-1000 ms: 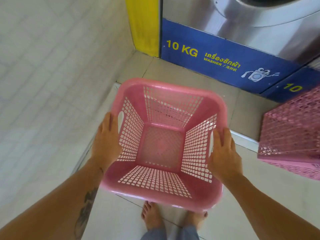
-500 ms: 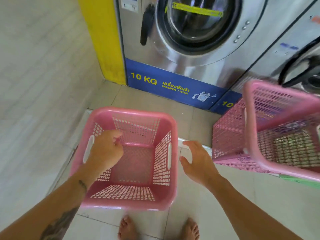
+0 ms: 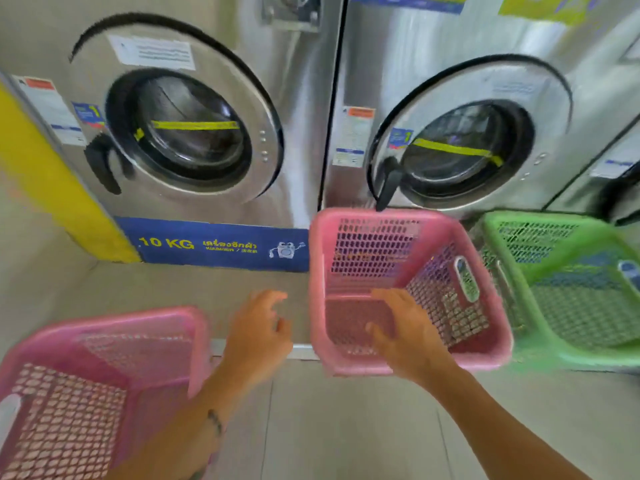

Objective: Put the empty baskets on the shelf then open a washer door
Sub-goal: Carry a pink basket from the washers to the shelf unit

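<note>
- Both hands have left the first pink basket point(image 3: 86, 386) — it now sits on the floor at lower left, empty.
- Left hand point(image 3: 258, 336) hangs loosely open, holding nothing; right hand point(image 3: 403, 332), fingers spread, reaches into the second pink basket point(image 3: 408, 289) (no grip visible yet), probably the next pickup.
- That basket tilts against the green basket point(image 3: 568, 289), below the right washer door point(image 3: 464, 147), which is closed.

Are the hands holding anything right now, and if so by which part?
Nothing. Left hand is open in the air; right hand reaches over the pink basket, not gripping it.
</note>
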Demonstrator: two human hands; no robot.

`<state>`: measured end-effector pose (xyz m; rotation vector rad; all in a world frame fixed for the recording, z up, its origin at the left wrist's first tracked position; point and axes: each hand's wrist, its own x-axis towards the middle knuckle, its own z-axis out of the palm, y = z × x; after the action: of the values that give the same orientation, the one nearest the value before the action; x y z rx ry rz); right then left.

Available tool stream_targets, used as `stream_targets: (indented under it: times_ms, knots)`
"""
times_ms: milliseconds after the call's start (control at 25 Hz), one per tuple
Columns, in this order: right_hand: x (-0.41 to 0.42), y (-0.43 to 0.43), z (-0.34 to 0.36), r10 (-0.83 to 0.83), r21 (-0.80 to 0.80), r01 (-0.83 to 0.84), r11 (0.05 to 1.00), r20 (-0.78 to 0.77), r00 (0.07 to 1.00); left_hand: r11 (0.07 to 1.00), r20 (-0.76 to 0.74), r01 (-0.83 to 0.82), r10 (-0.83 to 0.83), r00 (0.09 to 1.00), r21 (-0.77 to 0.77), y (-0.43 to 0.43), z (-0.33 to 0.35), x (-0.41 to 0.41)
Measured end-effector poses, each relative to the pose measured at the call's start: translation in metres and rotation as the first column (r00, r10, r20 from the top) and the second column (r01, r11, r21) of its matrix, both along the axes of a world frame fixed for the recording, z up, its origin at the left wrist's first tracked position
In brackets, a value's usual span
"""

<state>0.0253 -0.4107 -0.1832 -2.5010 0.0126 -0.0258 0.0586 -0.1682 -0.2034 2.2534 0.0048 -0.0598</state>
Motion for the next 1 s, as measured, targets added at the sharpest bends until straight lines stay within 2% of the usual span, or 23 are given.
stream_targets:
  times_ms: [160,280,480,640,800,1000]
  knots:
    - [0.010,-0.125,-0.021,-0.119,-0.117,0.112,0.987,-0.057,0.991,0.969,0.092,-0.019,-0.004,0.996,0.246,-0.092,-0.019,0.023]
    - [0.024,-0.193,-0.036,-0.191,-0.236,0.170,0.957,-0.068,0.979,0.905,0.060,-0.031,0.007,0.998,0.425,-0.128,-0.037,0.041]
    - [0.054,-0.254,-0.064,-0.181,-0.280,0.126,0.952,-0.180,0.967,0.802,0.084,-0.051,0.001,0.996,0.596,-0.144,-0.080,0.060]
    - [0.069,-0.262,-0.096,-0.089,-0.232,0.050,0.971,-0.162,0.983,0.774,0.103,-0.064,-0.002,0.995,0.630,-0.134,-0.111,0.076]
    - [0.065,-0.248,-0.111,-0.174,-0.326,0.143,0.935,-0.066,0.983,0.812,0.163,-0.107,0.015,0.986,0.573,-0.119,-0.121,0.083]
    - [0.026,-0.224,-0.094,-0.170,-0.280,0.139,0.950,-0.089,0.981,0.836,0.115,-0.089,0.031,0.993,0.542,-0.088,-0.106,0.035]
